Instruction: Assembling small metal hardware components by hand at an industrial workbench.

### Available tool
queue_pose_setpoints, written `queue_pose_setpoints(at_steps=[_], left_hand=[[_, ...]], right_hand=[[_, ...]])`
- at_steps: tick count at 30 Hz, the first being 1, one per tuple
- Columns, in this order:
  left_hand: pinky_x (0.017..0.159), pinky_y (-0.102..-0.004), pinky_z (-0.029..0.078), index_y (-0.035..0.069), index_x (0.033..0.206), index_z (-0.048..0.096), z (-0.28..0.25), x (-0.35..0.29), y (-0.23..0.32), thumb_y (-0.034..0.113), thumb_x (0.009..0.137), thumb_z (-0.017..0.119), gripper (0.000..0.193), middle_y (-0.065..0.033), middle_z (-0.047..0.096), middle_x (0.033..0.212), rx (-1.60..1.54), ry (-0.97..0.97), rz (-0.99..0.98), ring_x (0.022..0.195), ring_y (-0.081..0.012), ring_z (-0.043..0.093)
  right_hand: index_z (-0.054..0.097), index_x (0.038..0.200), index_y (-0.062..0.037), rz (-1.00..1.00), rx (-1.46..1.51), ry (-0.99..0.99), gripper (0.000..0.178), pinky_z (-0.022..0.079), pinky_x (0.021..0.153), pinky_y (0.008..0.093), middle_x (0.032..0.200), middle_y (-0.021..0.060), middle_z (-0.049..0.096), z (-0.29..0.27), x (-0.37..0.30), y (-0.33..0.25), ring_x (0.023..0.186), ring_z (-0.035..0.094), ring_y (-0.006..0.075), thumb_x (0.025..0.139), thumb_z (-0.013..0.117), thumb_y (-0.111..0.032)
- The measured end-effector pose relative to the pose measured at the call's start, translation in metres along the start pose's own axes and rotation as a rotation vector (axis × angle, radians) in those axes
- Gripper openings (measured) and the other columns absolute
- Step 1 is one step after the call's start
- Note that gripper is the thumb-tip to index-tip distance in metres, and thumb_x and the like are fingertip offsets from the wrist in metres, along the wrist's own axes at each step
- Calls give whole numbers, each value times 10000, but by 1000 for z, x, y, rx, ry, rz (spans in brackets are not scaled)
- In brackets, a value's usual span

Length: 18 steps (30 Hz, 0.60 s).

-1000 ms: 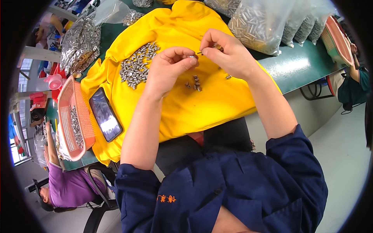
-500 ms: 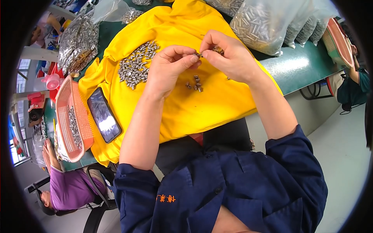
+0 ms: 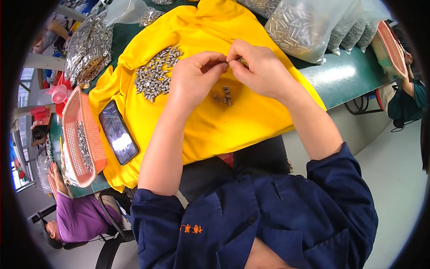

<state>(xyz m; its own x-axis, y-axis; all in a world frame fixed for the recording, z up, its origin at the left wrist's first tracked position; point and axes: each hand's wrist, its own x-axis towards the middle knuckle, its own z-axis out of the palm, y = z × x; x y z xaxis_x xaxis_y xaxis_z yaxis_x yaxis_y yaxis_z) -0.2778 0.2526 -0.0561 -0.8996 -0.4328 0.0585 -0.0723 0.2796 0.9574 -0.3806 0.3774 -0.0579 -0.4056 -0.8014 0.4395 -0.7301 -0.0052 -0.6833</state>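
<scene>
My left hand [image 3: 192, 78] and my right hand [image 3: 264, 74] meet fingertip to fingertip above a yellow cloth [image 3: 224, 134]. Both are closed in a pinch on a small metal part, now mostly hidden by the fingers. Under the curled fingers of my right hand a few brass-coloured bits [image 3: 243, 62] show; their kind is too small to tell. To the left of my left hand lies a pile of short silvery metal cylinders [image 3: 153, 76]. Below my hands, several more metal cylinders [image 3: 227, 95] form a small group on the cloth.
A phone [image 3: 118, 132] lies at the cloth's left edge, beside a pink plastic basket [image 3: 96, 143] with metal parts. Clear bags of metal parts [image 3: 295, 31] stand at the back right, another bag [image 3: 89, 49] at back left. A person in purple [image 3: 85, 217] sits at left.
My fingertips have closed further together, covering the small metal part that showed between them. My right hand has dipped slightly nearer to me. The piles on the cloth look unchanged.
</scene>
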Motion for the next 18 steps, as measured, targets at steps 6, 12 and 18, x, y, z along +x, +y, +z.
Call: queue_pose_setpoints(at_steps=[6,12,18], left_hand=[[665,-237,469,14,916,609,-23,4,-12,86,746,586,186,-100,634,809,285,217,55,716,-141,609],[668,-223,451,28,924,608,3,-2,-3,80,767,570,170,-58,629,792,143,52,112,726,-111,579],[659,-210,455,-13,976,555,-7,-1,-14,74,814,554,184,-27,576,830,-697,-88,-200,740,-107,551]], right_hand=[[477,782,-23,14,59,168,67,407,509,318,628,117,523,-7,4,-5,555,513,250,740,512,-62],[479,798,-18,89,112,153,75,392,510,262,639,84,512,-7,2,-2,543,477,176,749,513,-65],[484,810,-10,128,318,79,100,401,561,241,671,64,524,-8,3,-4,614,493,126,757,516,-88]])
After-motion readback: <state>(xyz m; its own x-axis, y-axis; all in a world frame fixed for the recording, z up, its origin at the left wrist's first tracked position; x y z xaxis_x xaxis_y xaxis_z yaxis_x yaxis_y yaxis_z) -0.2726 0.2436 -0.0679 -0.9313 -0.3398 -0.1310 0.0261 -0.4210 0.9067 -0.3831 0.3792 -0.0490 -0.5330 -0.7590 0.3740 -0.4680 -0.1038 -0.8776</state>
